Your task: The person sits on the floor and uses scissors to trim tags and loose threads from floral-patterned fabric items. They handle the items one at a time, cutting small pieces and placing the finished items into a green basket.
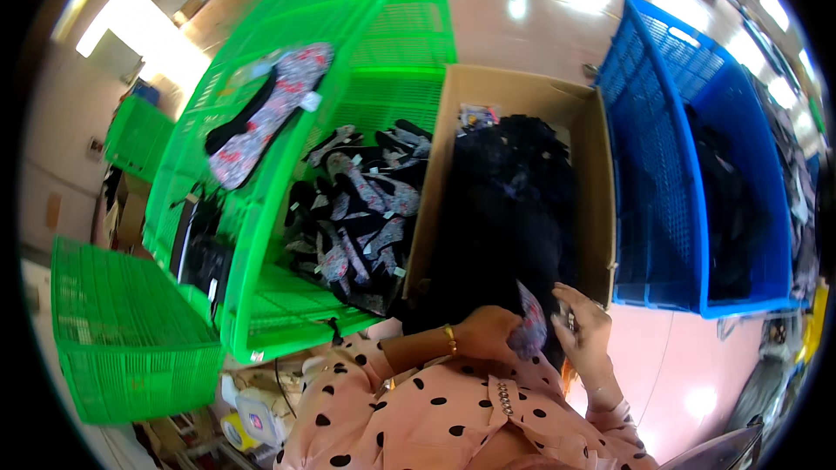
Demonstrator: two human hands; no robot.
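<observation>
My left hand (489, 332) is closed on a grey-and-red patterned fabric piece (529, 327), held low in front of my body at the near end of a cardboard box. Just to its right, my right hand (583, 336) is raised with curled fingers around something small and dark that I cannot make out. Black material (501, 209) fills most of the cardboard box (522, 83). To the left, a pile of similar patterned, black-edged pieces (361, 200) with small white tags lies in a green crate (392, 43).
One larger patterned piece (279, 104) rests on another green basket's surface at the left, above some black items (205, 244). A tall blue crate (649, 174) with dark material inside stands against the box's right side. Another green crate (131, 339) is at far left.
</observation>
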